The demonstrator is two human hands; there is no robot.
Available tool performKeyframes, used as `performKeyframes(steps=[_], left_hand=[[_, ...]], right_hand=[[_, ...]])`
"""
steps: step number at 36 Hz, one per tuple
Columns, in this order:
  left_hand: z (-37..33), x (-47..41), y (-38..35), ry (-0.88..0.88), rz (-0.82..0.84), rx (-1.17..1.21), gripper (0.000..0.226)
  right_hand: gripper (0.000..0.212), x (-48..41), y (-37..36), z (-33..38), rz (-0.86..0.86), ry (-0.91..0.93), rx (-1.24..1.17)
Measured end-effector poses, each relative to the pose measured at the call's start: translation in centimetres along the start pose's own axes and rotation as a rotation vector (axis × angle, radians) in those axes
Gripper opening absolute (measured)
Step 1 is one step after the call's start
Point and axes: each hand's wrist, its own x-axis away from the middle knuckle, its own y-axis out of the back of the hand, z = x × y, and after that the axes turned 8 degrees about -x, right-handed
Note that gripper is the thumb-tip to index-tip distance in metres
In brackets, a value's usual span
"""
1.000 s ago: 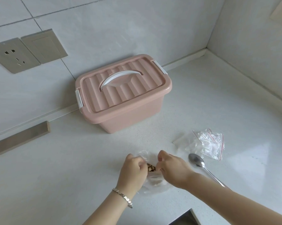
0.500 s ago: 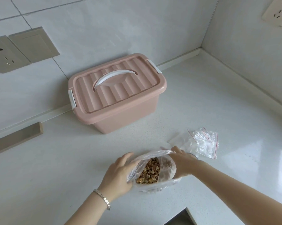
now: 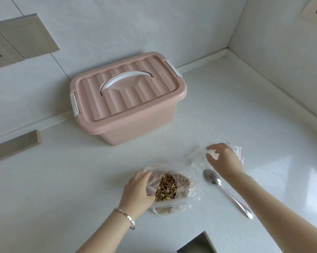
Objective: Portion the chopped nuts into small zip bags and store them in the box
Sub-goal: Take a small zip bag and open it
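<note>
One camera sits on the person's head and looks forward and down at the white worktop. It is close to the hands: both arms come in from the bottom edge, with the left hand by the nut bag low in the middle and the right hand near it. The pink box is farther off by the back wall, with the wall corner up on the right.

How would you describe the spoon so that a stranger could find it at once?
Start at the pink box on the white counter. Nearer the camera, an open bag of nuts stands; the spoon lies just to its right, on the near side of the small zip bags. Unlike the plastic bags, it is shiny metal, long-handled.
</note>
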Motion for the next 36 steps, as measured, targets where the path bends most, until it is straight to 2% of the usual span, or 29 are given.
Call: performKeyframes(steps=[3, 6, 9, 12, 17, 20, 23, 27, 29, 33, 36], left_hand=[[-0.3, 0.8, 0.7, 0.042, -0.113, 0.083, 0.054], [-0.6, 1.6, 1.6, 0.009, -0.193, 0.147, 0.044], [-0.6, 2.3, 2.5, -0.040, -0.239, 0.171, 0.036], [-0.7, 2.9, 3.3, -0.069, -0.281, 0.178, 0.030], [-1.3, 3.1, 4.6, -0.102, -0.321, 0.209, 0.025], [-2.4, 3.0, 5.2, -0.139, -0.325, 0.223, 0.024], [-3.6, 2.8, 5.4, -0.172, -0.285, 0.227, 0.023], [-4.3, 2.9, 5.0, -0.215, -0.223, 0.182, 0.023], [-4.3, 3.2, 4.8, -0.223, -0.196, 0.161, 0.024], [-3.7, 4.0, 4.7, -0.196, -0.169, 0.126, 0.025], [-2.9, 4.5, 4.7, -0.165, -0.186, 0.120, 0.025]], right_hand=[[0.044, -1.7, -0.4, -0.5, 0.018, -0.202, 0.201], [0.058, -2.5, -1.7, -0.3, 0.133, -0.271, 0.392], [0.053, -2.8, -3.0, 0.2, 0.135, -0.305, 0.412], [0.043, -2.9, -3.2, 0.4, 0.073, -0.258, 0.371], [0.023, -1.7, -2.0, 1.1, 0.027, -0.140, 0.106], [0.020, -0.9, -1.0, 1.1, 0.009, -0.075, 0.013], [0.022, -0.6, -1.2, 0.7, 0.055, -0.036, 0.113], [0.044, -1.1, -3.1, 0.1, 0.166, -0.071, 0.217], [0.049, -1.3, -4.2, 0.3, 0.199, -0.059, 0.294], [0.049, -1.6, -6.3, 0.6, 0.202, -0.121, 0.450], [0.036, -1.7, -7.5, 0.5, 0.165, -0.153, 0.464]])
